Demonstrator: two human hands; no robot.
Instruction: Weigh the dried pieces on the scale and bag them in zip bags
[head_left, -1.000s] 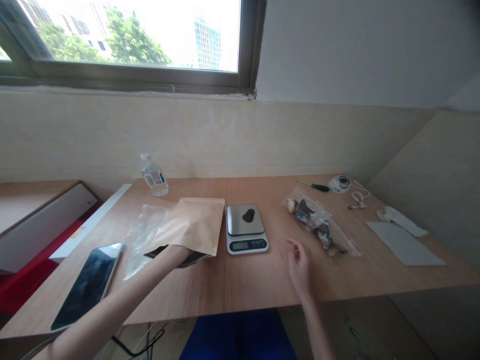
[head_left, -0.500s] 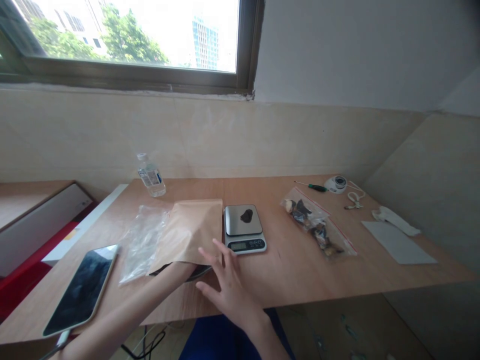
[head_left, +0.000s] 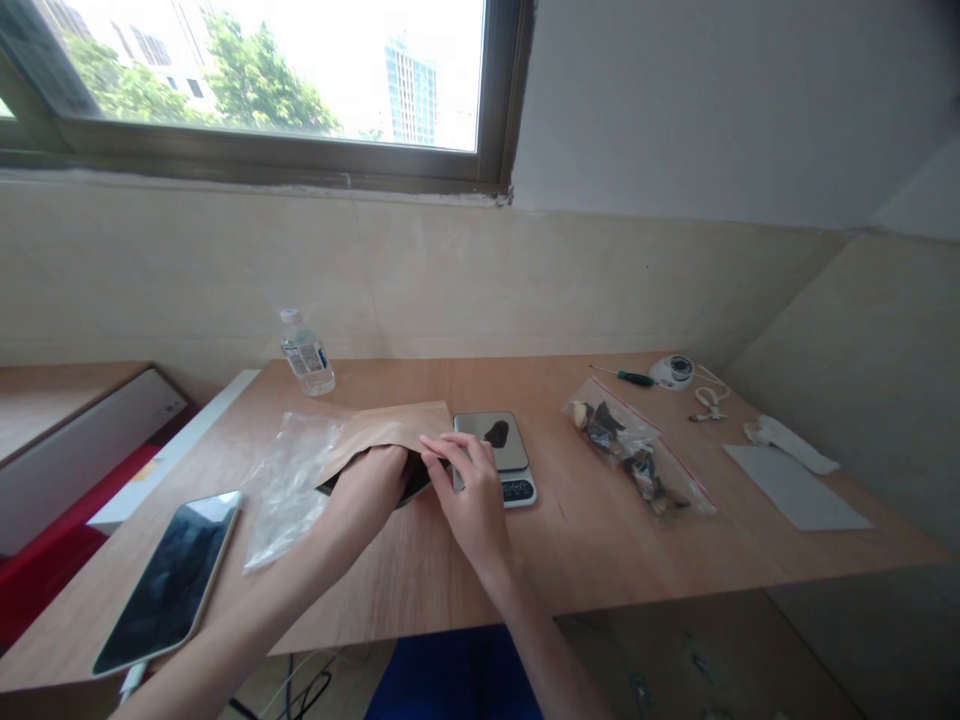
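A brown paper bag (head_left: 397, 422) lies on the table with its mouth toward me. My left hand (head_left: 379, 470) is inside that mouth; its fingers are hidden by the paper. At the bag's right corner, my right hand (head_left: 469, 490) pinches the edge of the opening between thumb and fingers. Just beyond it sits a small digital kitchen scale (head_left: 513, 455), its display partly covered by my right hand. One dark, irregular piece (head_left: 497, 433) rests on the scale's metal plate. A crumpled clear plastic bag (head_left: 289, 490) lies left of the paper bag.
A tablet (head_left: 169, 580) with a cable lies at left, a water bottle (head_left: 307, 355) behind it. To the right are zip bags of dark and pale pieces (head_left: 634, 450), a screwdriver (head_left: 636, 379), a white camera (head_left: 673, 371) and a white sheet (head_left: 799, 487).
My right hand has moved up from the table edge and taken hold of the bag's mouth. The left hand and the bag's opening have lifted; the opening gapes wider.
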